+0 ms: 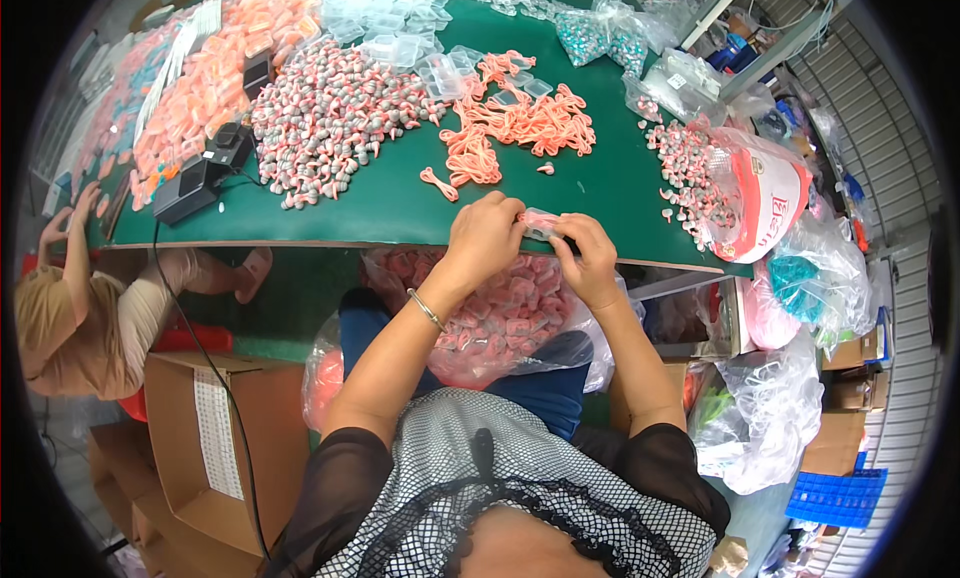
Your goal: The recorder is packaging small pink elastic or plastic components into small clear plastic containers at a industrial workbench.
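At the table's near edge, my left hand [487,236] and my right hand [588,256] pinch a small clear plastic case [540,222] between them, with something pink inside. My fingers partly cover the case. Just beyond lie a loose pink cord bundle [438,185] and a single pink-and-grey earplug-like piece [545,168]. Farther back spreads a heap of coiled pink cords [540,118]. To its left is a large pile of pink-and-grey earplug-like pieces [320,118]. Below my hands, a clear bag of pink packed cases [500,318] rests between my legs.
Clear plastic boxes [440,76] and orange-pink cases [220,68] cover the table's far left. Black devices [190,190] with a cable stand near the left edge. A red-and-white bag [765,198] spills pieces at right. Another person [90,318] sits at left beside a cardboard box [270,428].
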A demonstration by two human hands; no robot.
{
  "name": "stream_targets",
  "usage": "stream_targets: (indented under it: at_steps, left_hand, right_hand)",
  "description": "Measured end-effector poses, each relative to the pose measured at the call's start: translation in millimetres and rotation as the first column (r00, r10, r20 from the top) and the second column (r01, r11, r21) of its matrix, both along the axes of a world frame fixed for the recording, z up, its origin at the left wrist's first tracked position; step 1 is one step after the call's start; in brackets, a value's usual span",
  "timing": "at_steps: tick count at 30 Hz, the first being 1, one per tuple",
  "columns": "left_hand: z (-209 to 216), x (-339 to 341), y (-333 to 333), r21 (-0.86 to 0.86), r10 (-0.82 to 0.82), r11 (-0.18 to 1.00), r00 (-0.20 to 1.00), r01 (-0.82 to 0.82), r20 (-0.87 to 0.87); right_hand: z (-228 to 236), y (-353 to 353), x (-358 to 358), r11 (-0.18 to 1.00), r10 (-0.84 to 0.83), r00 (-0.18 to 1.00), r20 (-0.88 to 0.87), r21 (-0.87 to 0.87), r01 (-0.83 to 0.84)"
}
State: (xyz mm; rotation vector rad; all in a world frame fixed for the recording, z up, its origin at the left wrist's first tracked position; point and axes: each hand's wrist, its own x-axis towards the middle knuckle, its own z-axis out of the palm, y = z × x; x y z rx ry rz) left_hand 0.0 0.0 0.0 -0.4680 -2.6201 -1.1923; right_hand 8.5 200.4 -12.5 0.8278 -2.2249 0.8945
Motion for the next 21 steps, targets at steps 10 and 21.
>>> stream_targets:
  at_steps: [10,21]
  left_hand:
    - [-7,8,5,0.055,0.101,0.993,0.994,-0.103,0.032]
    - [-13,45,13,-0.061,0.137,0.986,0.963,-0.155,-0.231]
  right_hand:
    - [-3,-5,3,0.998,-0.016,1.0,0.009,-0.064,0.017]
    - [-7,-3,1,0.999,0.002,0.999,-0.039,-0.04,-0.003]
